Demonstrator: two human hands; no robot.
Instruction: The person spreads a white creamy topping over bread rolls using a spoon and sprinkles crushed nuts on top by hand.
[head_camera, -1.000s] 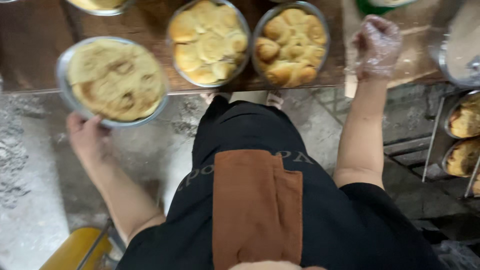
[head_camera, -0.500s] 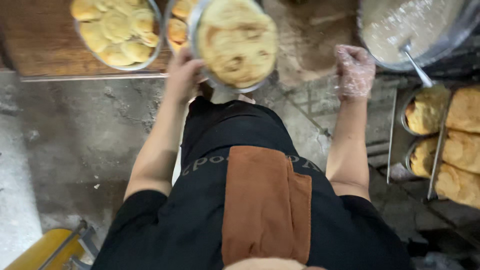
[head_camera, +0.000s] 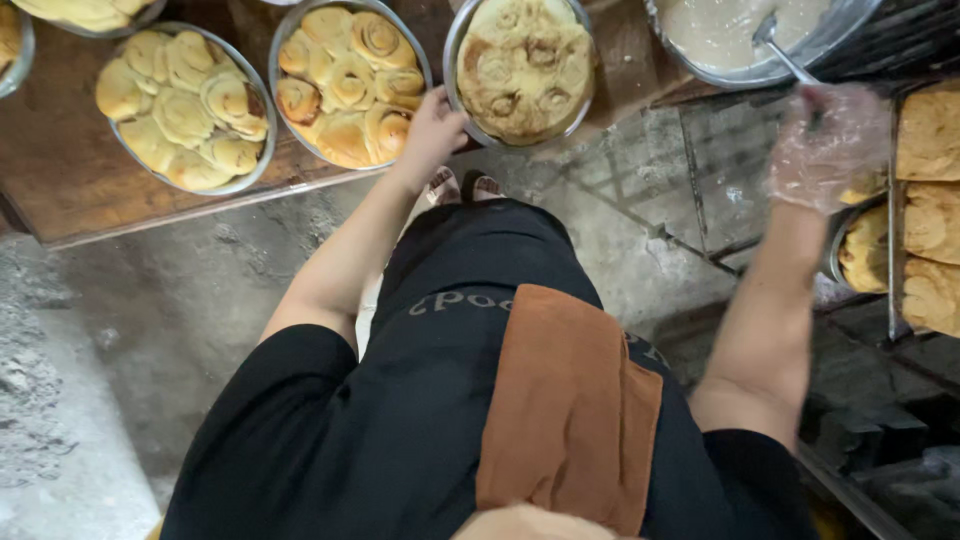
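My left hand grips the near rim of a round metal pan of baked rolls, which rests at the edge of the wooden table. My right hand, in a clear plastic glove, is closed around the handle of a metal spoon that dips into a large metal bowl of pale glaze at the upper right.
Two more pans of golden rolls sit on the table to the left. A wire rack at the right holds further pans of baked rolls. Grey concrete floor lies below, and I wear a dark apron with a brown cloth.
The pan of rolls has been carried from the left to the right end of the table. My gloved right hand has gone to the spoon in the glaze bowl.
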